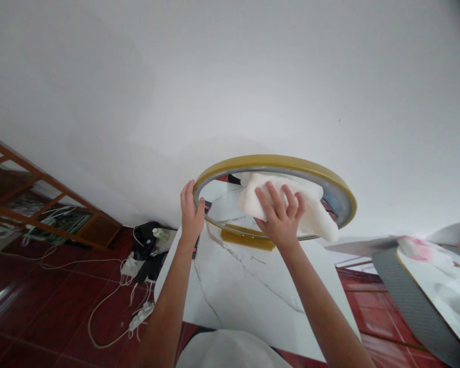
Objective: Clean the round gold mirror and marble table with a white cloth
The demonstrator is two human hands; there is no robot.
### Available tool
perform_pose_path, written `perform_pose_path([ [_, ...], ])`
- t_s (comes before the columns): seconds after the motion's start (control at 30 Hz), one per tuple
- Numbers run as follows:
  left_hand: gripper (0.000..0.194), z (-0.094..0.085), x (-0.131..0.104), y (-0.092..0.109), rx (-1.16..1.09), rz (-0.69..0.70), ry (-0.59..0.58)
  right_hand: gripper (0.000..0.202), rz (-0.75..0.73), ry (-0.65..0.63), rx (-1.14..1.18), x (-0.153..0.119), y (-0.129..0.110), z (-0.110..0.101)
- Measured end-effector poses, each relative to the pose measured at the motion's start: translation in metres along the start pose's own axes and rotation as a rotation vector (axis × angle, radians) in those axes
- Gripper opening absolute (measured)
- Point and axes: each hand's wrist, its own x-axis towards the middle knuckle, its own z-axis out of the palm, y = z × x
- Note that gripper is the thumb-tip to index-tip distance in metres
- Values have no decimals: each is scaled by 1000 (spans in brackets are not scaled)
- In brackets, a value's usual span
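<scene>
An oval-looking mirror (pixel 276 162) with a gold frame stands on a white marbled tabletop, resting on a gold base (pixel 247 239). My left hand (pixel 191 212) grips the mirror's left rim, the thumb in front and the fingers on the outer edge. Against the glass, my right hand (pixel 281 217) holds a folded white cloth (pixel 316 220), pressing it with fingers spread. The cloth covers the middle and right of the glass, and one end hangs over the lower right rim. A small dark object with pink on it (pixel 194 249) lies by my left forearm.
Behind the table (pixel 249 296) rises a white wall (pixel 230 76). On the red tiled floor at left are a power strip (pixel 141 316), cables and a black bag (pixel 144 240). A wooden rack (pixel 42 199) stands far left, and a grey-sided table (pixel 410 301) at right.
</scene>
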Motion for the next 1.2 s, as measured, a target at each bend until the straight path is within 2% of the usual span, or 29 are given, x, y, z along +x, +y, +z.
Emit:
perform_pose_path([
  [0.1,53,4,-17,-32,-137,-197,3,56,-66,-24,33,-1,-10,11],
  [0.17,51,6,-26,-44,-217,-275,-11,57,-113,-47,57,2,-19,17],
  [0.27,49,5,-30,-49,-287,-289,-21,56,-151,-101,66,9,-33,27],
  [0.37,48,6,-28,-50,-326,-290,-9,57,-197,-212,74,7,-47,43],
  [0.5,48,8,-26,-56,-351,-333,15,63,-335,-370,186,-20,-67,81],
  [0.63,49,8,-27,-60,-352,-330,13,62,-506,-444,315,-51,-81,112],
  [0.73,49,7,-28,-58,-335,-331,-4,61,-518,-440,314,-49,-84,110],
  [0.9,49,10,-27,-50,-353,-355,34,60,-261,-302,182,-8,-83,80],
  [0.97,49,11,-27,-48,-352,-366,51,59,-219,-258,145,-1,-84,77],
  [1.07,49,11,-27,-50,-346,-370,45,58,-274,-301,160,-22,-83,88],
  [1.2,50,11,-28,-58,-349,-356,20,60,-399,-427,253,-89,-74,120],
])
